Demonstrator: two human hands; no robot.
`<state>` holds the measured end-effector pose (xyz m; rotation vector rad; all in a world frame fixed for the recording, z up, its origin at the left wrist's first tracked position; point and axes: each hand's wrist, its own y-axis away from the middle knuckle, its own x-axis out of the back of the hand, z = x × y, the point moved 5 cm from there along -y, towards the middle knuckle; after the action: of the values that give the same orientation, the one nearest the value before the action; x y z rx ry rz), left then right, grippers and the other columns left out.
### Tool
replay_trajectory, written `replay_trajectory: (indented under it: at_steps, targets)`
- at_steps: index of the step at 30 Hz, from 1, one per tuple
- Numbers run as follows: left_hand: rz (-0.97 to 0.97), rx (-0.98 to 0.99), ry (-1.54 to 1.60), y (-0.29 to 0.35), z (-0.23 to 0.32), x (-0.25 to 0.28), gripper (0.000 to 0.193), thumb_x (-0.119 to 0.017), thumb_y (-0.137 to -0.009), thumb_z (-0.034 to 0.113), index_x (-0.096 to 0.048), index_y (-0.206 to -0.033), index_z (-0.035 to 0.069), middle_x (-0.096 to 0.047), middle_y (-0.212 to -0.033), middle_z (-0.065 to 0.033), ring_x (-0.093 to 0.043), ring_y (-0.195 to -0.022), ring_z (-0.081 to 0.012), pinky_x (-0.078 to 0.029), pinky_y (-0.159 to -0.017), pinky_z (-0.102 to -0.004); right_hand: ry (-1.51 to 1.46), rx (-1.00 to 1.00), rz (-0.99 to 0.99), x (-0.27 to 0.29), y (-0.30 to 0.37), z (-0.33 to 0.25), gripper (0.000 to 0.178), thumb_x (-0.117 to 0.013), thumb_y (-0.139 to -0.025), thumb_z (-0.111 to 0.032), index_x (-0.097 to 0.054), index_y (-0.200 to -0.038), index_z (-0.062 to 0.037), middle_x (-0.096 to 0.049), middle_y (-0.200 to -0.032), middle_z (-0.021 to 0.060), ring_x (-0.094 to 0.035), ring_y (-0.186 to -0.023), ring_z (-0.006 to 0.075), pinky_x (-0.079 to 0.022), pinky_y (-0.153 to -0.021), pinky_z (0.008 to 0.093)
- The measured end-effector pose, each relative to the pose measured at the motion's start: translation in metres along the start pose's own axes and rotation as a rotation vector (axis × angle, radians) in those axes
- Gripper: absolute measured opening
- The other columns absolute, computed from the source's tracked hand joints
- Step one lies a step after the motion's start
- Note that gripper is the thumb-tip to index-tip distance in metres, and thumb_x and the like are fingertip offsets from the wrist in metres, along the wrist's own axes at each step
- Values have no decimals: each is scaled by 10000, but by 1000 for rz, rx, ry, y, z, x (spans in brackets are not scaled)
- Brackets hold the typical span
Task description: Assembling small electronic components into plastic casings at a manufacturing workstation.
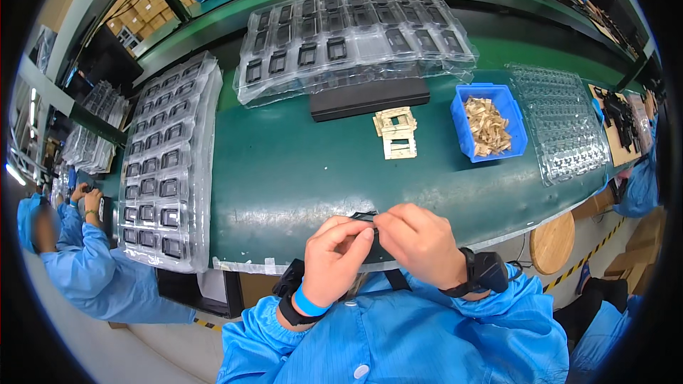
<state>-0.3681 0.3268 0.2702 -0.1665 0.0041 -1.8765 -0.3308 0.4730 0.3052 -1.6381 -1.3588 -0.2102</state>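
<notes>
My left hand (pixel 334 256) and right hand (pixel 420 242) pinch 1 small black frame part (pixel 364 217) between their fingertips, at the near edge of the green worktop (pixel 299 171). Beyond my grip lie beige frames (pixel 395 132); beyond-right, a blue bin (pixel 489 122).

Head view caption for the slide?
Both hands, left hand and right hand, pinch a small black part over the green workbench.

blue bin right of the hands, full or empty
Partly full: the blue bin holds a heap of small tan pieces, with its blue walls showing above them.
</notes>
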Motion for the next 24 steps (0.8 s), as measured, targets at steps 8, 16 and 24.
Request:
replay_trajectory:
  at_steps: [8,16,24]
  targets:
    - [-40,70,7,-1,-3,0,52,-610,-885,-40,-655,-867,-58,-594,-877,-55,-538,-789,-102,-437,-672,-237,72,118,1,-6,9,-3,295,-740,-658,-35,-689,-947,-59,-621,-864,56,-634,-698,210,-524,-584,312]
    - [-44,50,-100,-4,1,-6,40,-619,-835,-50,-658,-839,-55,-587,-864,-53,-533,-776,-103,-425,-659,-237,-242,-126,48,-2,9,14,163,-705,-740,6,-679,-895,-36,-636,-817,94,-635,-675,239,-524,-586,300]
    - [-97,-27,-258,-29,23,-5,52,-624,-812,-49,-676,-810,-40,-613,-839,-65,-544,-732,-104,-423,-629,-236,-374,-532,388,45,43,90,71,-659,-836,17,-678,-903,3,-616,-817,77,-615,-640,134,-499,-563,248]
